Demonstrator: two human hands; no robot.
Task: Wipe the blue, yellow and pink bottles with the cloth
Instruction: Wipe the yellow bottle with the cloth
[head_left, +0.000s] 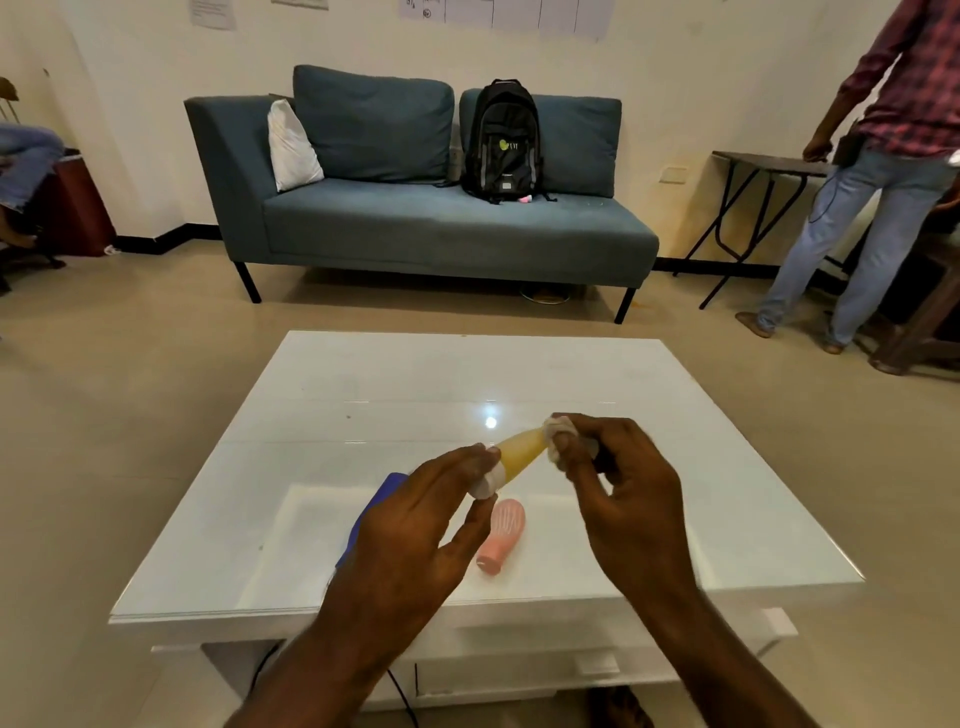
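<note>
I hold the yellow bottle (519, 458) in the air above the white table (363, 415), tilted up to the right. My left hand (431, 525) pinches its white cap end at the lower left. My right hand (618, 493) presses a small crumpled white cloth (558, 434) against the bottle's upper right end. The pink ribbed bottle (503, 535) lies on its side on the table below my hands. The blue bottle (382, 499) lies to its left, mostly hidden behind my left hand.
A teal sofa (415, 223) with a black backpack (503, 140) stands beyond the table. A person in a plaid shirt and jeans (878, 171) stands at the right by a dark folding table (763, 166). Someone's leg (26, 156) shows at the far left.
</note>
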